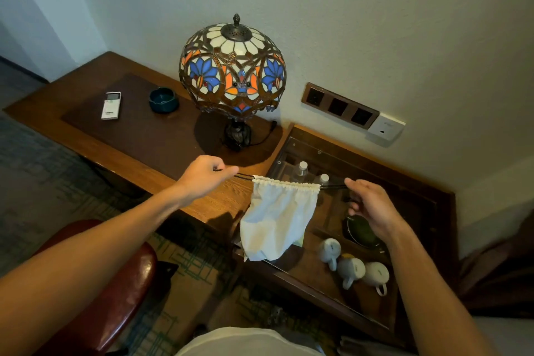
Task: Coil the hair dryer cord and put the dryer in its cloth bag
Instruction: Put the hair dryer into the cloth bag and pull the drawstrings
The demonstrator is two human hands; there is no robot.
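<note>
A white cloth bag (276, 218) hangs in the air between my hands, above the gap between the desk and a lower cabinet. Its gathered top is pulled nearly shut along a dark drawstring (244, 176). My left hand (203, 173) pinches the left end of the drawstring. My right hand (368, 204) pinches the right end. The string is stretched taut between them. The bag bulges a little, but its contents are hidden. No hair dryer or cord shows outside the bag.
A stained-glass lamp (232, 68) stands on the wooden desk (144, 153), with a white remote (111, 105) and a teal ashtray (163, 100). The lower cabinet (419, 191) holds water bottles, three white mugs (354, 267) and a dark dish. A red chair (115, 292) sits lower left.
</note>
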